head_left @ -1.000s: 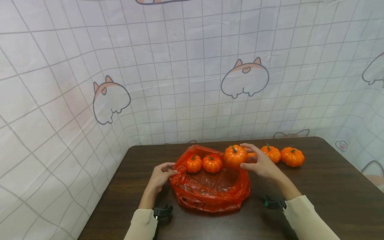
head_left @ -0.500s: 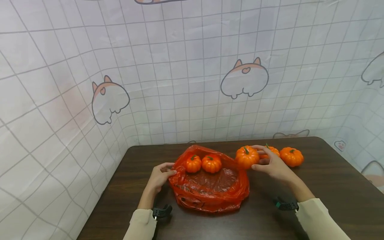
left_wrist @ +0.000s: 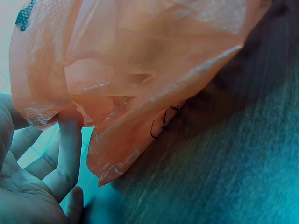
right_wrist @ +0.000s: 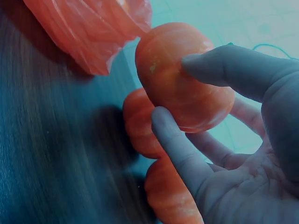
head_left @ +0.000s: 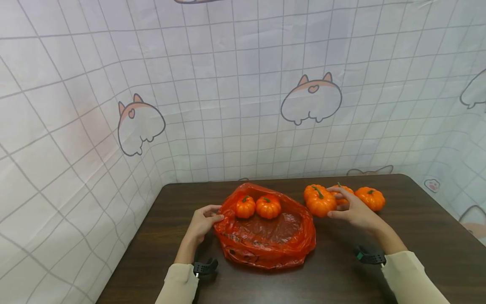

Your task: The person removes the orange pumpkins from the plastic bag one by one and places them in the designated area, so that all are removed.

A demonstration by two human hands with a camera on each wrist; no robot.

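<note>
A red plastic bag [head_left: 265, 257] lies with its mouth spread wide in the head view. Inside sit two small orange pumpkins, a left one [head_left: 245, 207] and a right one [head_left: 268, 207]. My left hand [head_left: 201, 223] pinches the bag's left rim; in the left wrist view its fingers [left_wrist: 70, 149] meet the thin plastic. Just right of the bag, my right hand [head_left: 355, 209] holds a pumpkin [head_left: 322, 203] by its side, between thumb and fingers. The right wrist view has this held pumpkin [right_wrist: 173, 74] above others on the table.
Behind the held pumpkin, another pumpkin [head_left: 312, 190] partly shows. A pumpkin [head_left: 343, 191] is half hidden by my right hand, and one more pumpkin [head_left: 370, 199] sits farther right. The dark wooden table [head_left: 410, 236] ends before a white gridded cloth backdrop [head_left: 228, 105].
My right hand has moved right with the pumpkin, from over the bag's right rim to beside the other pumpkins. My left hand has stayed at the bag's left rim.
</note>
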